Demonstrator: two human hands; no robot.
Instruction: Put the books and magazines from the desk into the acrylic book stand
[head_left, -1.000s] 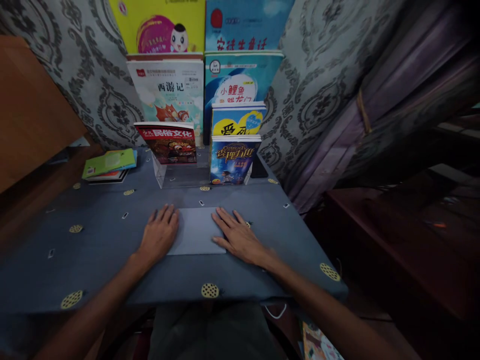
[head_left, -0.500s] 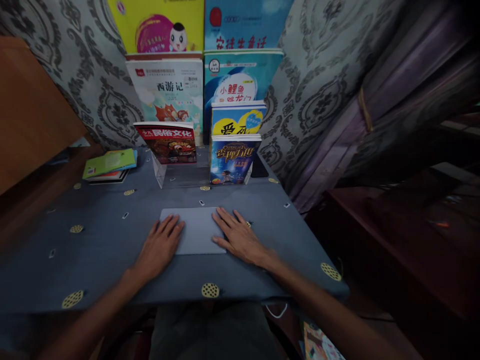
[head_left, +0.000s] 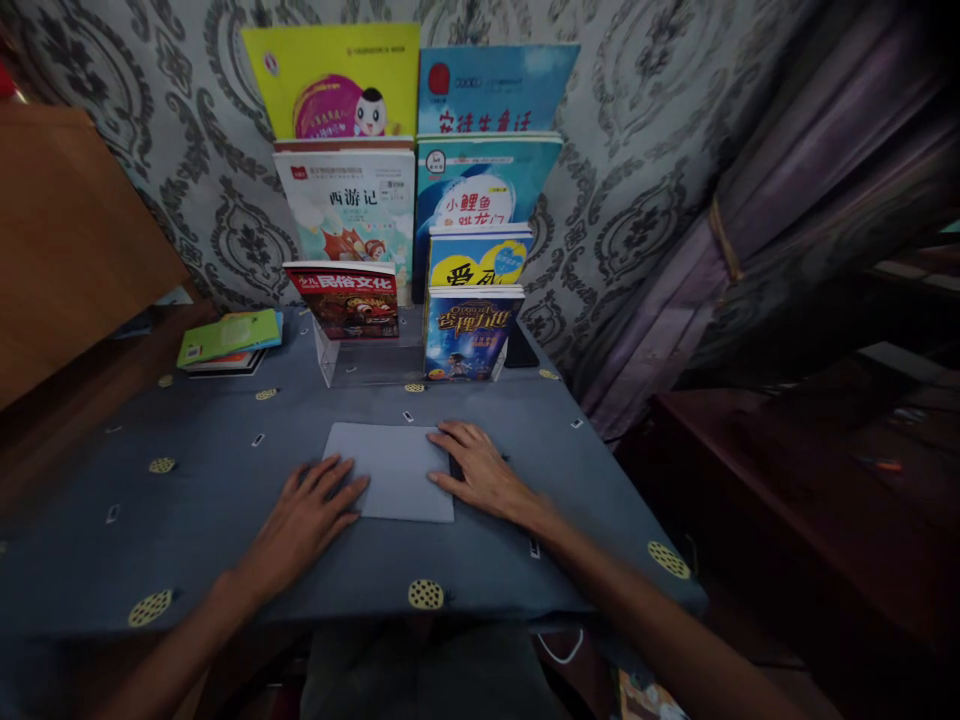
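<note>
A plain, pale grey rectangular sheet lies flat on the patterned tablecloth in front of me. Whether it is paper, thin board or a booklet I cannot tell. My left hand rests at its left edge, fingers spread, their tips on the sheet. At the opposite edge is my right hand, arched, with fingertips at the upper right corner and the thumb apart, touching the sheet lower down. A dark shadow shows beneath that palm. Neither hand is closed around the sheet.
Behind the sheet, a clear stand bears several upright books, with a blue book in front. A small pile of books lies back left. A dark flat object sits beside the stand. The tablecloth's near edge faces me.
My right fingers have drawn from lying flat into an arch at the sheet's corner. My left hand has slid slightly down the left edge, fingers spreading wider. The view has tilted up a little.
</note>
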